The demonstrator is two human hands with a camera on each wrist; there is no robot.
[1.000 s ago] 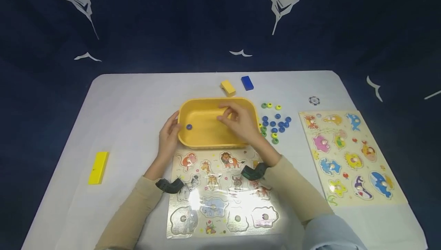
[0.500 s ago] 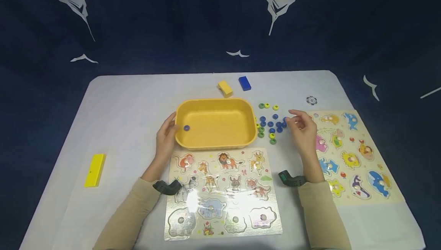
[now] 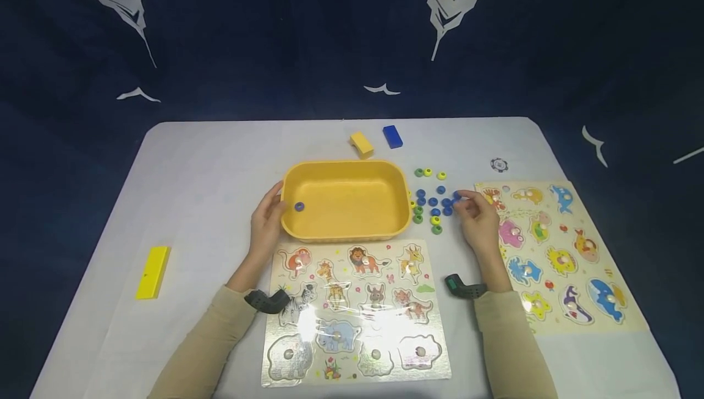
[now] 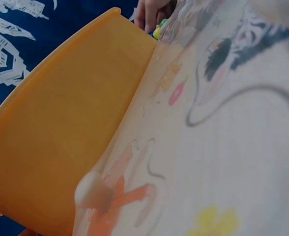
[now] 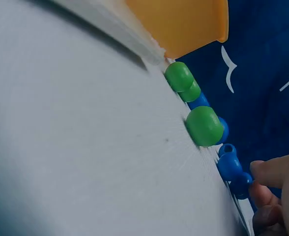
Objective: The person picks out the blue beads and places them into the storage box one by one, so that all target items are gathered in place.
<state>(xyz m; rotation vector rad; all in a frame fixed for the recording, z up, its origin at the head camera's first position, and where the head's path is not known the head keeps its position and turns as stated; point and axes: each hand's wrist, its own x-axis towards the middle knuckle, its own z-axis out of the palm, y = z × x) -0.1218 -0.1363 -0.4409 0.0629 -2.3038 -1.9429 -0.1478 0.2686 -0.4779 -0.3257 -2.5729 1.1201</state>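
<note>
My left hand (image 3: 267, 219) grips the left end of a yellow tray (image 3: 346, 235), thumb at the rim and fingers along the outer wall. A single blue bead (image 3: 299, 206) lies inside the tray near that hand. Over on the right, my right hand (image 3: 477, 222) reaches to the edge of a loose group of blue beads (image 3: 433, 201). Its thumb and finger are bent toward each other, with the tips right at a blue bead (image 5: 241, 186) in the right wrist view. I cannot tell whether they pinch it. Green beads (image 5: 204, 126) lie close by.
An animal puzzle board (image 3: 390, 258) lies in front of the tray, a sea-animal puzzle board (image 3: 577, 319) at right. Behind the tray are a yellow block (image 3: 361, 144) and a blue block (image 3: 393, 137). A long yellow block (image 3: 153, 272) lies left, a patterned disc (image 3: 499, 165) back right.
My right hand has moved from above the tray to the right, then slightly down and left onto the blue beads. The left hand has stayed at the tray's left end.
</note>
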